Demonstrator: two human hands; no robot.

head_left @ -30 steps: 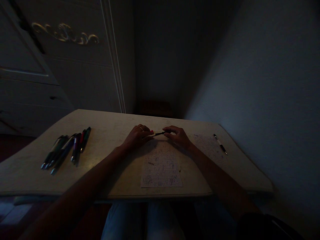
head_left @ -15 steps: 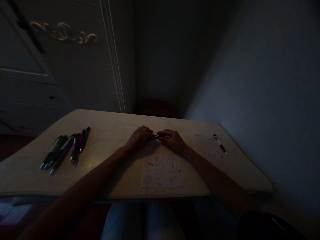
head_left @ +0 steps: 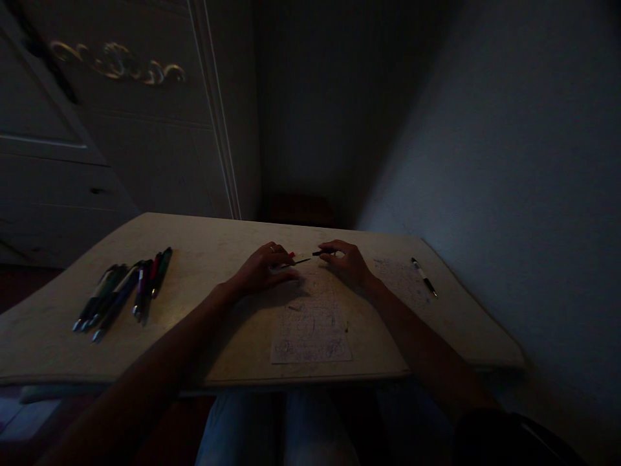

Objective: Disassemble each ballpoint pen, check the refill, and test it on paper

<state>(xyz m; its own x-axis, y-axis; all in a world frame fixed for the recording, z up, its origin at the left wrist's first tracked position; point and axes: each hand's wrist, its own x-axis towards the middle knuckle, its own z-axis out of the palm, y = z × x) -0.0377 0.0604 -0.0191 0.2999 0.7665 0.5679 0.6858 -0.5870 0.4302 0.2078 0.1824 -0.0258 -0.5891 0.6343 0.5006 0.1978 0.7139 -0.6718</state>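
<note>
My left hand (head_left: 262, 268), with a ring on one finger, is over the upper left of a scribbled paper sheet (head_left: 310, 333). A thin dark rod, which looks like a pen refill (head_left: 303, 261), sticks out to the right from its fingers. My right hand (head_left: 347, 260) pinches a short dark pen barrel (head_left: 323, 252) between thumb and fingertips. A small gap separates the barrel from the refill's tip. Behind the left fingers lies a small red piece (head_left: 292, 254), with tiny pale bits beside it. Dim light hides fine detail.
Several pens (head_left: 116, 294) lie in a group on the left of the table (head_left: 204, 259). To the right are a second scribbled sheet (head_left: 400, 278) and a white-and-black pen (head_left: 424, 277). A wall (head_left: 533, 194) borders the right side; a cabinet (head_left: 160, 149) stands behind left.
My hands, close together before, have moved apart. The thin refill and the dark barrel now show separately between them. The view has shifted slightly.
</note>
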